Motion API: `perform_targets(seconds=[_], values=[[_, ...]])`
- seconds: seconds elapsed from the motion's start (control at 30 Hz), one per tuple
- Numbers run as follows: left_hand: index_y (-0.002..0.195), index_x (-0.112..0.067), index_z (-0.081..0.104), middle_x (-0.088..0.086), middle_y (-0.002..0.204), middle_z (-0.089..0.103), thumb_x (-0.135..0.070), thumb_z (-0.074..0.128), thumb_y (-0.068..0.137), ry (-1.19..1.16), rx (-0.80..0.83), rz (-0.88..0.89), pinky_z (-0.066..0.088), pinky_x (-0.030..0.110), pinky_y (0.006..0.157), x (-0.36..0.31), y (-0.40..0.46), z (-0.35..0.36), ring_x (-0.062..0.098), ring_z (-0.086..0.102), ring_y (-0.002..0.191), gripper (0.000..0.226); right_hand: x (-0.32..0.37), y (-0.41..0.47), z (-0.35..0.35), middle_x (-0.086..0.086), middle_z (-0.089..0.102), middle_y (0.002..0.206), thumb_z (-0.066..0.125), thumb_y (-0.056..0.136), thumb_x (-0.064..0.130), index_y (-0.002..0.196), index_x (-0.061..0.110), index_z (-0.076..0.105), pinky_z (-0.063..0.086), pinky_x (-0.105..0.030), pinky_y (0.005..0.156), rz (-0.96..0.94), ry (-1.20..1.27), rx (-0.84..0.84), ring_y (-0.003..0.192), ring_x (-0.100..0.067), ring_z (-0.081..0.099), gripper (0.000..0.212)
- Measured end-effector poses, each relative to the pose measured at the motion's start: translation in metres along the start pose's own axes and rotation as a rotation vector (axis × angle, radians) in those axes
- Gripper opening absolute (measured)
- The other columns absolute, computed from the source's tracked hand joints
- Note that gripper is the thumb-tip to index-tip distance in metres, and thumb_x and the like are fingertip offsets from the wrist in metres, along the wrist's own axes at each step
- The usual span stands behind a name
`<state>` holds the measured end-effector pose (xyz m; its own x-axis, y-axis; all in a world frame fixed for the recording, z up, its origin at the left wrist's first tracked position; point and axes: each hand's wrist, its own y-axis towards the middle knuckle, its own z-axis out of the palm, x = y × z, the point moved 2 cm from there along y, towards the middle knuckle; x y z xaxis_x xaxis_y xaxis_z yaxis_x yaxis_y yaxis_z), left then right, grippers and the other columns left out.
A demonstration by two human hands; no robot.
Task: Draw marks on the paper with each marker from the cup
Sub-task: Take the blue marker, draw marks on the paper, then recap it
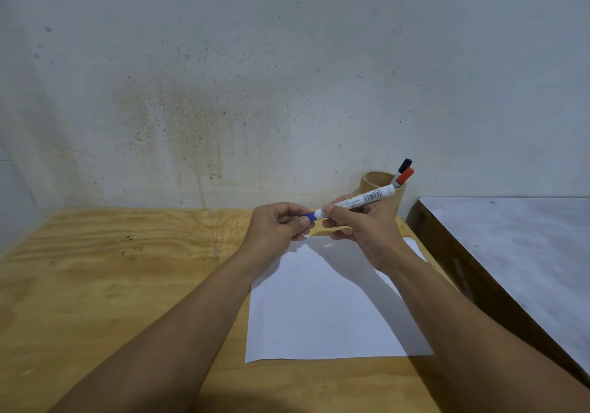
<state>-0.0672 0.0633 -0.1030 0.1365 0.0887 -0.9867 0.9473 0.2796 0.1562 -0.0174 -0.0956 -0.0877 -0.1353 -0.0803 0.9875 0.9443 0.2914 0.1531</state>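
A white sheet of paper (322,310) lies on the wooden table (111,285). Above its far edge my right hand (364,227) grips the white barrel of a marker (360,201) that points up to the right. My left hand (277,224) pinches the marker's blue cap (310,215) at the barrel's left end. A tan cup (376,182) stands behind my right hand near the wall. From it stick out a red-capped marker (404,176) and a black-capped marker (404,165). A tiny blue mark shows on the paper below my left hand.
A stained pale wall (255,93) rises right behind the table. To the right stands a second, dark-framed table with a grey top (517,246), separated by a narrow gap.
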Motion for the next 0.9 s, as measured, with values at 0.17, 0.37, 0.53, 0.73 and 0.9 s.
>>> perform_targets(seconds=[0.17, 0.37, 0.53, 0.73, 0.9], values=[[0.077, -0.009, 0.071, 0.006, 0.064, 0.071, 0.001, 0.067, 0.078, -0.014, -0.025, -0.004, 0.054, 0.02, 0.059, -0.006, 0.001, 0.009, 0.015, 0.064, 0.06, 0.012, 0.006, 0.0, -0.008, -0.015, 0.071, 0.078, 0.076, 0.079, 0.012, 0.084, 0.002, 0.071, 0.058, -0.029, 0.061, 0.005, 0.0, 0.018, 0.063, -0.018, 0.067, 0.012], [0.075, -0.007, 0.071, 0.011, 0.065, 0.07, 0.004, 0.067, 0.077, -0.006, -0.068, 0.033, 0.051, 0.017, 0.054, -0.013, 0.003, 0.024, 0.016, 0.06, 0.056, 0.012, 0.008, 0.002, -0.014, -0.011, 0.067, 0.073, 0.073, 0.083, 0.01, 0.087, -0.003, 0.069, 0.055, -0.026, 0.06, -0.002, 0.026, 0.001, 0.063, -0.017, 0.063, 0.014], [0.087, -0.009, 0.073, 0.015, 0.078, 0.073, -0.01, 0.076, 0.073, -0.018, -0.037, 0.047, 0.057, 0.026, 0.068, -0.016, 0.004, 0.046, 0.018, 0.066, 0.066, 0.015, 0.011, 0.009, -0.021, -0.004, 0.066, 0.083, 0.055, 0.097, 0.028, 0.092, 0.009, 0.062, 0.054, -0.043, 0.083, 0.044, -0.115, -0.053, 0.08, -0.019, 0.065, 0.021], [0.116, -0.012, 0.062, 0.001, 0.11, 0.069, -0.029, 0.074, 0.075, 0.35, -0.052, 0.15, 0.05, 0.029, 0.084, -0.022, 0.028, 0.07, 0.015, 0.063, 0.093, 0.046, 0.081, 0.032, -0.071, -0.01, 0.061, 0.083, 0.044, 0.101, 0.031, 0.111, 0.004, 0.057, 0.062, -0.045, 0.063, -0.119, -0.563, -0.258, 0.065, -0.023, 0.069, 0.032], [0.132, -0.009, 0.048, 0.006, 0.132, 0.057, -0.034, 0.069, 0.079, 0.381, 0.018, 0.051, 0.044, 0.033, 0.098, -0.028, 0.06, 0.086, 0.021, 0.054, 0.118, 0.063, 0.127, 0.052, -0.104, -0.002, 0.064, 0.074, 0.066, 0.089, 0.032, 0.11, 0.01, 0.074, 0.056, -0.029, 0.054, -0.177, -1.029, -0.264, 0.057, -0.022, 0.063, 0.031]])
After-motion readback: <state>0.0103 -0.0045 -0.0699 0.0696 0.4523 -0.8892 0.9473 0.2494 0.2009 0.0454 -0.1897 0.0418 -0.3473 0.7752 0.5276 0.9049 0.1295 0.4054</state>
